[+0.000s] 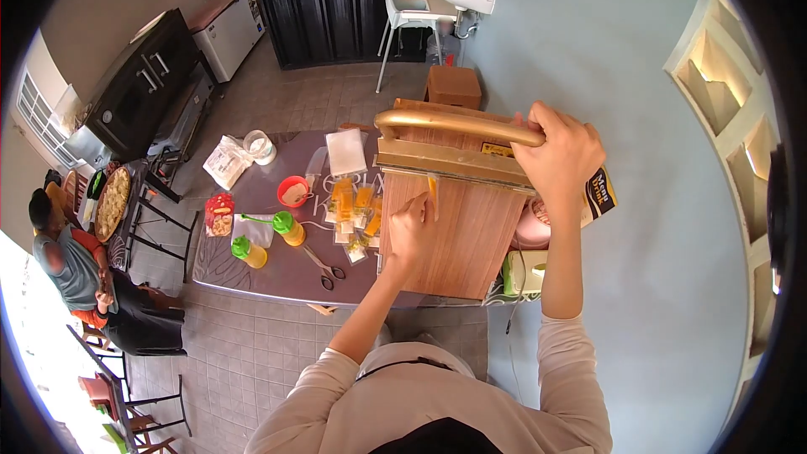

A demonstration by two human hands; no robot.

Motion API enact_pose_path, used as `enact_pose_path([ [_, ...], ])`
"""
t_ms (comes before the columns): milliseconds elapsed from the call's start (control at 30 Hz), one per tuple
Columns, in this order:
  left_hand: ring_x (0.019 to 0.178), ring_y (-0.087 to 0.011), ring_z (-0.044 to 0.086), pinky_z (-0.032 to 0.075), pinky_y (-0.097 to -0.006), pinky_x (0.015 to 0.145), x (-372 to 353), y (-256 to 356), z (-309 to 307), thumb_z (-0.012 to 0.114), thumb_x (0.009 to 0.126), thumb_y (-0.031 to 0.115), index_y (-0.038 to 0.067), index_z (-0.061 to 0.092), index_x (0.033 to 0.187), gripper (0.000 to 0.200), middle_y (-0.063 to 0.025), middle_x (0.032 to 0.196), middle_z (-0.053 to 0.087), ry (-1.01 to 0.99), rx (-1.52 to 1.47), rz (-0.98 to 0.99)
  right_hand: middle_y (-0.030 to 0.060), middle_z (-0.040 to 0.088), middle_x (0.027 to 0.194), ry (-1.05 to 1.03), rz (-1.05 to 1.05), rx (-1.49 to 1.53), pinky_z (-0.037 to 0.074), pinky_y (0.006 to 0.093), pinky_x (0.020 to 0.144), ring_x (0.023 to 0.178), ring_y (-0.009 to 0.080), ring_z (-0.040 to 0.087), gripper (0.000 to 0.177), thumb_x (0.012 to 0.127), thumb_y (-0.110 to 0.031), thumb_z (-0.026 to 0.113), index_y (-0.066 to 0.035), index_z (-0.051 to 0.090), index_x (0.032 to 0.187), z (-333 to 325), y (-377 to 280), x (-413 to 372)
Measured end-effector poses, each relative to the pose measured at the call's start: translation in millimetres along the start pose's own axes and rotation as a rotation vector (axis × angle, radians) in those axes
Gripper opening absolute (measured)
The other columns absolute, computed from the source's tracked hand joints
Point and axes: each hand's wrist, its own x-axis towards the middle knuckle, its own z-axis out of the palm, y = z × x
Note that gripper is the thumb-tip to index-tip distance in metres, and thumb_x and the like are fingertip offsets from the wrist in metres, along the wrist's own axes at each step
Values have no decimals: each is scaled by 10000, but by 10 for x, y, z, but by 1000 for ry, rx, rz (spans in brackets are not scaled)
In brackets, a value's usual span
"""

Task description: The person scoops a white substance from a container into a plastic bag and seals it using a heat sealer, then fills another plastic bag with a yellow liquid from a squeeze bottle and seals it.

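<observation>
Two hands split the work: right hand [561, 151] clenched round the handle [454, 124], left hand [410, 231] pinching a packet [433, 191] steady underneath.

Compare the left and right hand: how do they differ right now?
Grip: the right hand wraps the handle at its right end; the left hand pinches a packet at the bar. Place: the right hand sits up on the handle, the left hand lower, over the board. Both are bare and closed on something.
</observation>
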Motion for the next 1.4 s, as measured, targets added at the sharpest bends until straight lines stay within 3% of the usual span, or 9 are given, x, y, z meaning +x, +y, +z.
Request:
enact_pose_path([
  [167, 661, -230, 655, 505, -279, 585, -68, -84, -148, 592, 827, 97, -30, 632, 939, 174, -178, 795, 650, 103, -1, 46, -3, 418, 455, 9, 3, 34, 278, 308, 441, 412, 208, 393, 348, 637, -167, 697, -118, 365, 545, -14, -9, -20],
  [233, 702, -128, 635, 489, -236, 615, -126, -97, -289, 599, 855, 153, -49, 626, 963, 231, -120, 791, 660, 74, -374, -306, 1, 415, 454, -6, 6, 38, 284, 313, 443, 412, 209, 394, 345, 639, -163, 695, -119, 366, 543, -44, -33, -52],
  [333, 744, -79, 593, 472, -215, 637, -248, -277, -523, 594, 872, 193, -66, 622, 966, 276, -72, 786, 646, 142, -435, -344, -12, 448, 469, -31, -3, 42, 277, 311, 440, 416, 191, 419, 283, 596, -142, 685, -133, 409, 534, -145, -84, -141],
  [667, 737, -63, 542, 435, -203, 665, -753, -696, -1395, 553, 898, 181, -40, 599, 961, 234, -24, 850, 616, 363, -624, -578, 10, 496, 553, -471, 106, 416, 356, 346, 480, 513, 215, 490, 234, 592, -95, 709, -116, 476, 593, -521, -391, -1374],
  [1000, 668, -157, 631, 546, -290, 567, -835, -724, -1654, 464, 930, 245, 42, 517, 1005, 223, -49, 806, 597, 88, -765, -808, 24, 525, 663, -578, 41, 433, 381, 324, 524, 604, 212, 511, 170, 621, -82, 718, -100, 589, 731, -671, -812, -1417],
  [1067, 676, -158, 632, 547, -288, 569, -860, -1002, -1629, 463, 931, 253, 36, 522, 1056, 258, -47, 821, 599, 63, -747, -729, 32, 531, 742, -374, 207, 794, 394, 298, 566, 638, 201, 513, 200, 642, -86, 713, -89, 617, 817, -707, -1169, -1598],
  [1233, 712, -86, 602, 508, -219, 620, -648, -991, -1874, 597, 857, 95, -48, 536, 1074, 267, -59, 866, 639, -52, -887, -722, 45, 513, 809, -778, 362, 1272, 375, 240, 566, 673, 130, 486, 216, 708, -60, 676, -49, 584, 904, -185, -2259, -1974],
  [1300, 707, -90, 603, 509, -221, 619, -620, -1109, -1999, 599, 856, 101, -49, 532, 1081, 278, -62, 867, 639, -74, -859, -693, 1, 500, 731, -641, 849, 1248, 360, 209, 552, 643, 71, 461, 183, 796, -101, 631, -44, 561, 955, 206, -2637, -2158],
  [1400, 692, -86, 600, 494, -209, 611, -616, -1277, -2203, 609, 847, 96, -62, 541, 1070, 281, -73, 844, 647, -112, -858, -683, -17, 534, 829, -834, 1092, 1505, 394, 201, 639, 769, 44, 490, 254, 843, -137, 606, -28, 538, 1061, 570, -2903, -2185],
])
